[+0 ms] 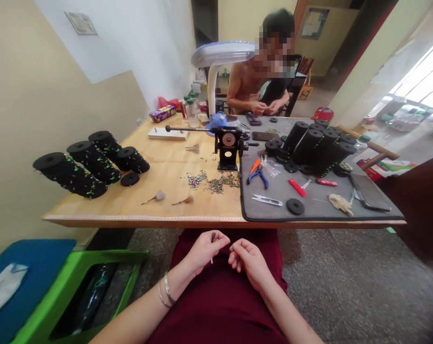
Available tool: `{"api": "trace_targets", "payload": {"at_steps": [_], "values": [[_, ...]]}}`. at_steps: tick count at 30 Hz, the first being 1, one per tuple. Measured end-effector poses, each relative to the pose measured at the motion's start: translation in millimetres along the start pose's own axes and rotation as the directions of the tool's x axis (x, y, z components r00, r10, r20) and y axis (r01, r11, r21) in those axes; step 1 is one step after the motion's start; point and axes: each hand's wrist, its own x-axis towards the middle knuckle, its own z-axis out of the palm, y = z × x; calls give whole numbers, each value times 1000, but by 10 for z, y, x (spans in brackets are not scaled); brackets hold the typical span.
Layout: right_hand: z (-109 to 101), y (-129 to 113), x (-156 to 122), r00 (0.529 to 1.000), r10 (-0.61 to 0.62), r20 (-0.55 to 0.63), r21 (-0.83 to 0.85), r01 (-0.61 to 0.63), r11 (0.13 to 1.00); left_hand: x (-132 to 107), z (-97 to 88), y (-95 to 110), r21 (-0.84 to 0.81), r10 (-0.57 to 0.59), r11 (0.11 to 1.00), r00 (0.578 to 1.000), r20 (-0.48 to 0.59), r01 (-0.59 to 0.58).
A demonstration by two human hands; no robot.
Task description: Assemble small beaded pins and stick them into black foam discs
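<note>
Over my lap, just in front of the table edge, my left hand (206,249) is closed in a pinch. A small dark, thin piece (213,236) sticks up from it, and a pale tip shows below the fingers. Close beside it, my right hand (248,260) has its thumb and forefinger pressed together, its other fingers curled. Whatever lies between those fingertips is too small to make out. On the table beyond lie small coloured beads (197,179), a heap of little metal swivel-like parts (221,183) and two small brush-like bundles (159,196).
A black winding device (228,148) and a lamp (216,86) stand mid-table. Stacks of black foam spools (89,165) rise at left, more spools (309,143) at right. Pliers (258,179) and thread snips (267,200) lie on the grey mat (331,203). A person (259,95) sits opposite.
</note>
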Motion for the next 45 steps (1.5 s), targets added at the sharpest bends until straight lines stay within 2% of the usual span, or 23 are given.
{"api": "trace_targets", "payload": {"at_steps": [4,9,17,25,29,35,40,45], "values": [[-3,-13,9,999,42,31,124,-46,991,-1,-20,1,59,32,998,998,-54,-29],[-21,-31,36,1000,10,18,155,-13,988,-20,-4,52,153,81,986,993,-83,-68],[-49,-200,67,996,-90,-3,42,90,995,-64,24,244,285,215,938,976,-27,-199],[-50,-403,50,969,-241,-57,-30,240,970,-39,9,467,275,243,933,970,-8,-232],[50,-539,36,951,-309,-21,-49,308,950,-51,-2,553,250,236,943,971,-30,-221],[240,-564,78,967,-223,126,-62,232,971,-57,32,523,293,335,906,941,-52,-306],[246,-496,137,965,-244,92,-236,259,937,-20,18,434,322,366,889,928,-73,-325],[221,-488,158,972,-218,90,-297,235,925,2,-25,453,376,361,874,929,-78,-308]]}}
